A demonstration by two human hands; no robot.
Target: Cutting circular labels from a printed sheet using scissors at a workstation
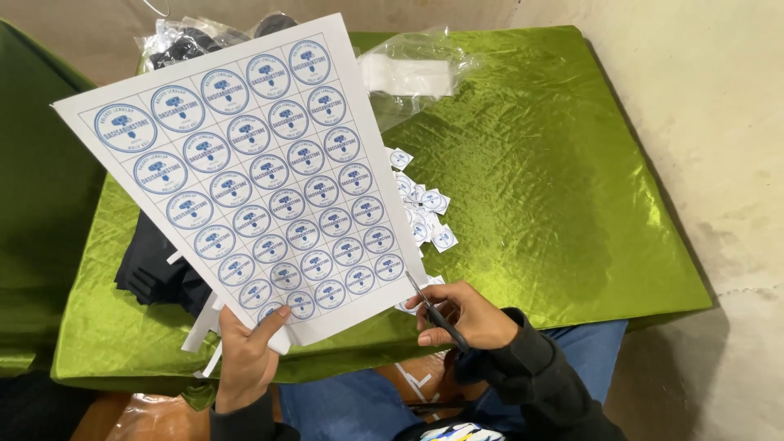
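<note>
Sticker sheet [253,171] | left hand [245,359] pinches near edge, holding it taut for cutting | right hand [457,314] grips scissors [437,314] at sheet's right corner | cut stickers [425,212] piled on green counter [555,180]

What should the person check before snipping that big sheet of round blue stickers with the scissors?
1. Sheet held firm: the left hand pinches the bottom edge of the sticker sheet. Ok.
2. Scissors gripped: the right hand holds the scissors. Ok.
3. Blades at the paper: the tips sit at the sheet's lower right edge. Ok.
4. Blades lined up with a grid line between stickers: cannot tell.
5. Left fingers clear of the blades: they are well to the side of them. Ok.
6. Room for cut pieces: a pile of cut stickers lies on the green cloth, with bare cloth beside it. Ok.
</note>
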